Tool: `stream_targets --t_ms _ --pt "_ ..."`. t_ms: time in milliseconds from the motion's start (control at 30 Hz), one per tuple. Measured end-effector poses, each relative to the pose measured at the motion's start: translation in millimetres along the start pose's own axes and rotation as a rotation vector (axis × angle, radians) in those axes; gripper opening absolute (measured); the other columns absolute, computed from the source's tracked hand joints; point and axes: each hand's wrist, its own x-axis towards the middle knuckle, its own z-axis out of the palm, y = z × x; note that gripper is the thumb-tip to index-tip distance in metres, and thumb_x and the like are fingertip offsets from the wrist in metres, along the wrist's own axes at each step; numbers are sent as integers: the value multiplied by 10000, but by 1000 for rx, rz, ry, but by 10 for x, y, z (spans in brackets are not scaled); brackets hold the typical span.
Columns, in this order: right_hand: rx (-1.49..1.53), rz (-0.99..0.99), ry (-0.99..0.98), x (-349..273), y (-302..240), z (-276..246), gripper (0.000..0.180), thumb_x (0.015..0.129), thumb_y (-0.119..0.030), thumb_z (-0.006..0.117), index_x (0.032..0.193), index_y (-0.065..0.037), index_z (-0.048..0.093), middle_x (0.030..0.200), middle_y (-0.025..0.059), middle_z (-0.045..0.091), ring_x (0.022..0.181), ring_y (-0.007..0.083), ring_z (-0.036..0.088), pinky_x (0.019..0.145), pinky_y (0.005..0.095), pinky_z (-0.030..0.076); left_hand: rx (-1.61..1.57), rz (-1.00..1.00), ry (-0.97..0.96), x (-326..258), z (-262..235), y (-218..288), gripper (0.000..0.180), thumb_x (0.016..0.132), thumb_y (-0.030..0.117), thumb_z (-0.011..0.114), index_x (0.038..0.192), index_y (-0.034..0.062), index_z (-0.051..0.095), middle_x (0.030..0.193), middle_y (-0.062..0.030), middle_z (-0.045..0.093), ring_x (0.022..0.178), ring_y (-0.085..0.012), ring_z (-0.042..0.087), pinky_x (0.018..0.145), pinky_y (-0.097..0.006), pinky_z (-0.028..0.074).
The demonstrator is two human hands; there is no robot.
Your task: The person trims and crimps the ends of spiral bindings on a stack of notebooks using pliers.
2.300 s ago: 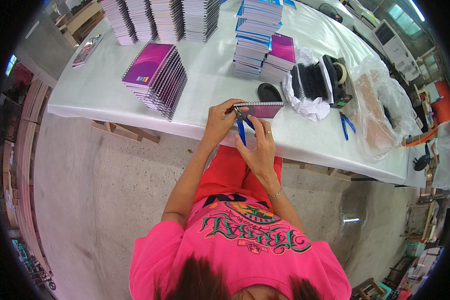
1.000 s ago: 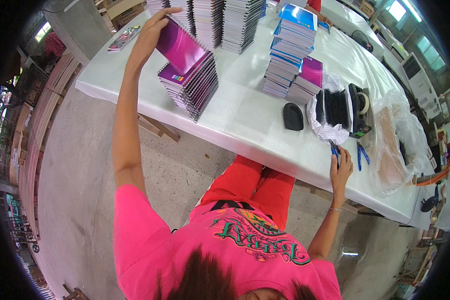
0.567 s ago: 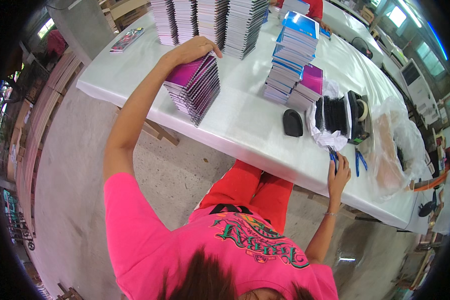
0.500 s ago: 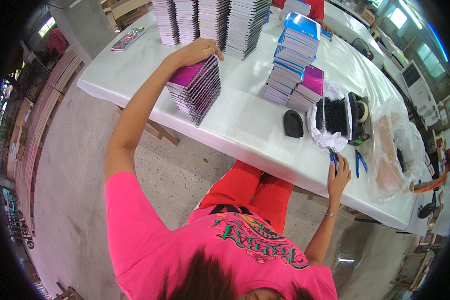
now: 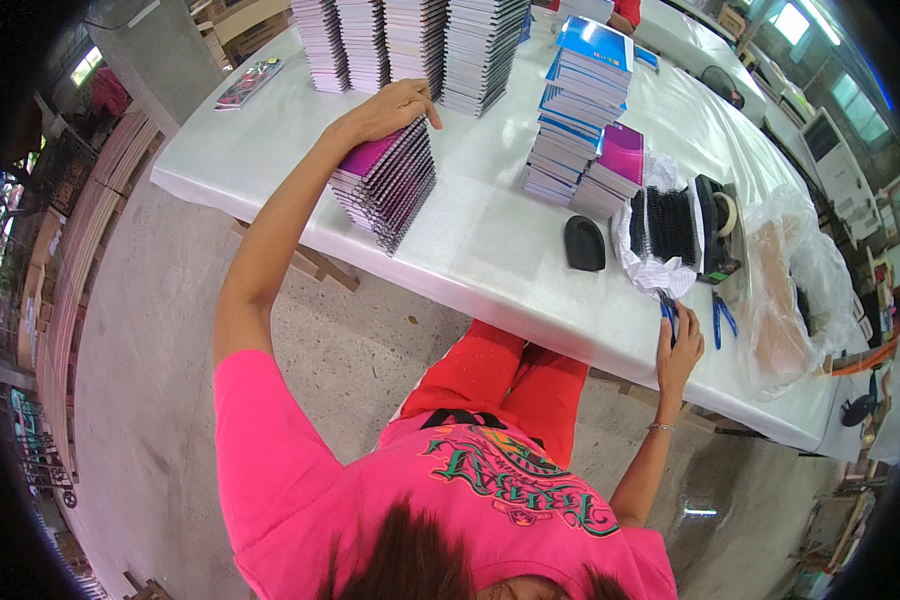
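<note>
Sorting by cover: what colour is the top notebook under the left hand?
Magenta-pink, on the spiral-bound stack beneath the left hand; head view.

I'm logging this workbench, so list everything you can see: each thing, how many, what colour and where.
table: one, white, across the middle.
notebook pile: one, spiral-bound, magenta cover on top, near the table's front left.
tall notebook stacks: four, pale edges, at the far side.
blue-topped stack: one, right of centre.
magenta-topped stack: one, shorter, beside the blue-topped one.
black oval thing: one, near the front edge.
black coils: a bunch on white wrap.
blue-handled pliers: one, right.
clear bag: one, far right.
left hand: flat on the notebook pile.
right hand: at the front edge, holding a blue tool.
</note>
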Motion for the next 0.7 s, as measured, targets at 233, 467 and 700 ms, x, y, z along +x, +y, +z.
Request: stream_targets --t_ms 233,467,700 --pt "180 39 315 216 -207 -113 276 953 -202 588 1192 -75 637 1207 130 601 1135 295 550 1011 432 365 22 -7 14 19 27 20 413 904 259 393 886 41 744 907 -144 556 961 -294 535 913 -362 415" --pt "648 70 356 1125 -1015 -33 179 947 -160 605 1044 -48 705 994 127 645 941 257 592 846 372 452 11 4 116 -77 14 13 393 905 200 377 995 28 719 949 -168 565 952 -325 541 926 -384 406" --pt "787 261 15 1990 -1234 504 552 851 -368 731 1175 65 622 879 132 626 817 203 592 711 337 484 -197 -64 275 -20 -147 1076 428 1015 323 388 1137 28 673 1003 -140 564 999 -286 534 911 -330 398"
